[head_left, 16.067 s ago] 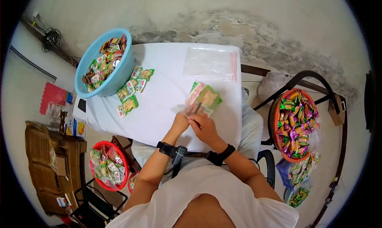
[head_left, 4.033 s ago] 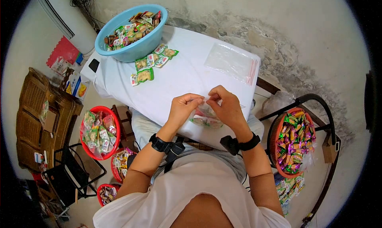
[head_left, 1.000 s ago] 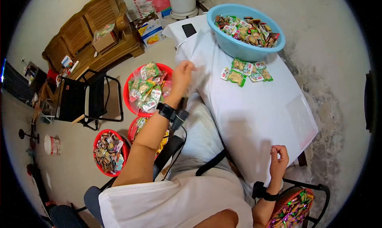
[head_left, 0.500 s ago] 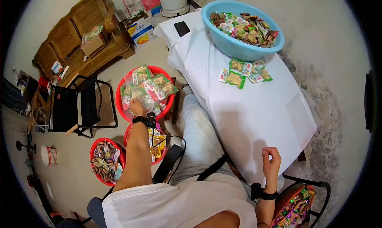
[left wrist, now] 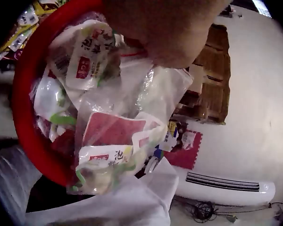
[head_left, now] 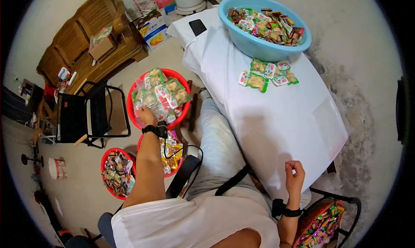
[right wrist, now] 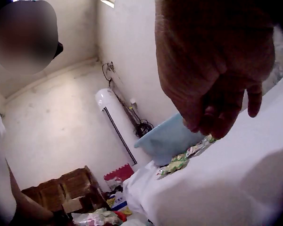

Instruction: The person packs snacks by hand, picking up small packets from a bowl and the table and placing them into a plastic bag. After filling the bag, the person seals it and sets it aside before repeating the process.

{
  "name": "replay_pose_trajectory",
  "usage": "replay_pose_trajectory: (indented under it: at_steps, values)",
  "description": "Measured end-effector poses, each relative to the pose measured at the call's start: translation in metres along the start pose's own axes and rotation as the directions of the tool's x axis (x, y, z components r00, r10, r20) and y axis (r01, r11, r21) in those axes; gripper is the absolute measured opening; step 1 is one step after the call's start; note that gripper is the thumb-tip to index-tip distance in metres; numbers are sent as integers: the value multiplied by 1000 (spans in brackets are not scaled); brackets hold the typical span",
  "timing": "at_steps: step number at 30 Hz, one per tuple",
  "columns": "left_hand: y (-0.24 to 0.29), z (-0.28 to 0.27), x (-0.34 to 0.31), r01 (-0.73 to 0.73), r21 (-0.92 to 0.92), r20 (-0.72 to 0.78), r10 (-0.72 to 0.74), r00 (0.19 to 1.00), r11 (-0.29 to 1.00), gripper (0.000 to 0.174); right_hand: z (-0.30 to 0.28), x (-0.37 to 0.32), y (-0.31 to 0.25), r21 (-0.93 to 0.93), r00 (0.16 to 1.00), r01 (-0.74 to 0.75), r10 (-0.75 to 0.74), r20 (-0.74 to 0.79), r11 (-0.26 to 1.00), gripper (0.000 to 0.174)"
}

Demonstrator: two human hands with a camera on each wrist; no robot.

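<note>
My left hand (head_left: 147,115) is low over the red basket (head_left: 189,105) on the left, holding a clear zip bag (left wrist: 111,125) by its top end. Through the plastic show snack packets with green edges and red-and-white labels. The bag lies on other filled bags (head_left: 173,90) in the basket; my fingertips are partly hidden behind the hand in the left wrist view. My right hand (head_left: 295,176) hangs beside the near edge of the white-covered table (head_left: 276,122), fingers loosely curled with nothing in them. Several green-edged snack packets (head_left: 257,81) lie on the table.
A blue basin (head_left: 263,51) full of small packets stands at the table's far end, near a black phone (head_left: 197,27). Flat clear bags (head_left: 328,127) lie at the right edge. Two more red baskets (head_left: 103,174) and a black folding chair (head_left: 82,118) stand on the floor.
My view has swung left from the table. The left hand has come down and left from the table's side into the red basket with the bag. The right hand has barely moved lately.
</note>
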State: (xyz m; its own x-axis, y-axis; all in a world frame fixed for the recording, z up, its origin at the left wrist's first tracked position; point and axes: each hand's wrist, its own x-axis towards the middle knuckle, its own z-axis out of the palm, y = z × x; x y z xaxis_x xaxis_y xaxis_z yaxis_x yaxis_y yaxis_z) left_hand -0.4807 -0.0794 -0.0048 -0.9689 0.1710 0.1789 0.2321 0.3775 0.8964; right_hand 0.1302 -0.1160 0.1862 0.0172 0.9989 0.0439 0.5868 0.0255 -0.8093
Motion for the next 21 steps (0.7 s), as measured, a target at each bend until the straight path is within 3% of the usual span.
replay_pose_trajectory:
  at_steps: [2,6,8,9,11,14,17,21]
  values:
    - [35,-12,-10,-123,88,35,120,992,989,23,1,1,3,1,1000,-1,1,7,1000,3]
    - [29,-2,27,-227,140,154,205,967,964,23,5,1,2,17,1000,-3,3,21,1000,3]
    - [60,-3,25,-206,-56,141,212,967,977,24,7,2,2,10,1000,15,-15,14,1000,2]
    - [50,1,34,-204,-55,143,210,967,977,24,8,2,2,1,999,34,-34,7,999,3]
    - [21,8,58,-62,-141,184,88,979,988,25,9,2,3,-10,1000,19,-19,8,1000,3]
    - [15,0,52,41,-81,199,-24,980,996,24,9,2,2,-16,1000,16,-15,12,1000,3]
    - [-21,5,62,-44,-18,146,46,988,999,22,10,3,-1,-12,1000,13,-12,23,1000,3]
    - [-21,0,60,9,-39,174,-2,985,999,21,12,5,-1,-20,999,-15,16,42,1000,1]
